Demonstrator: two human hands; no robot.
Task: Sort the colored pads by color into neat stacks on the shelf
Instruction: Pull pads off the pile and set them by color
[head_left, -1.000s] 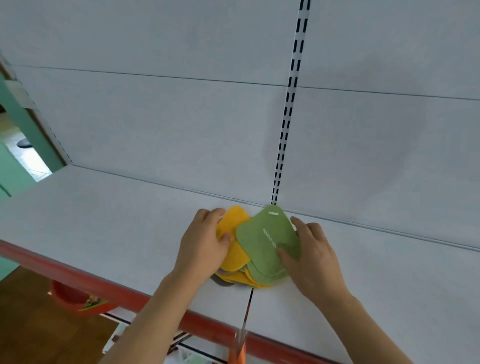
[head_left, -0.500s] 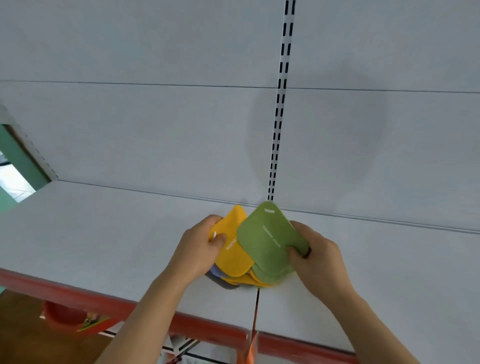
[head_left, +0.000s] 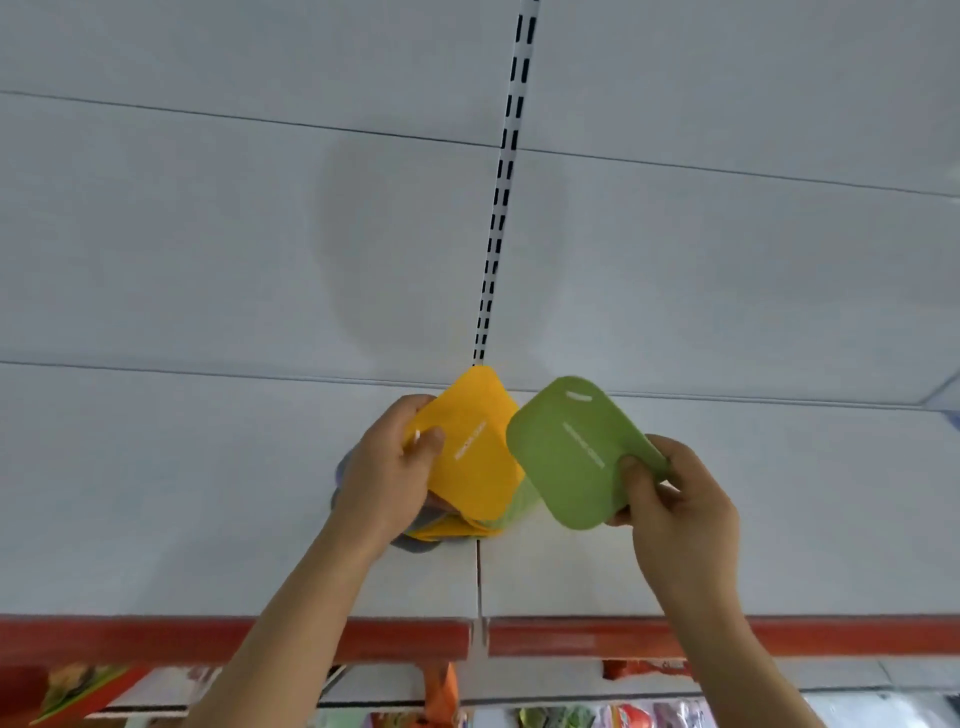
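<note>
A mixed pile of pads (head_left: 457, 525) lies on the white shelf (head_left: 182, 493) near its middle seam, with yellow, green and grey edges showing. My left hand (head_left: 389, 478) grips the top yellow pad (head_left: 467, 447), thumb on its upper face, tilting it up off the pile. My right hand (head_left: 670, 504) pinches a green pad (head_left: 571, 452) by its lower right corner and holds it lifted, to the right of the pile and apart from the yellow pad.
The shelf has a red front edge (head_left: 208, 636). A slotted upright (head_left: 498, 208) runs up the white back panel behind the pile. Packaged goods (head_left: 597, 717) sit on a lower shelf below.
My right hand has pulled the green pad off the pile and moved it right. My left hand has taken hold of the yellow pad and tilted it up.
</note>
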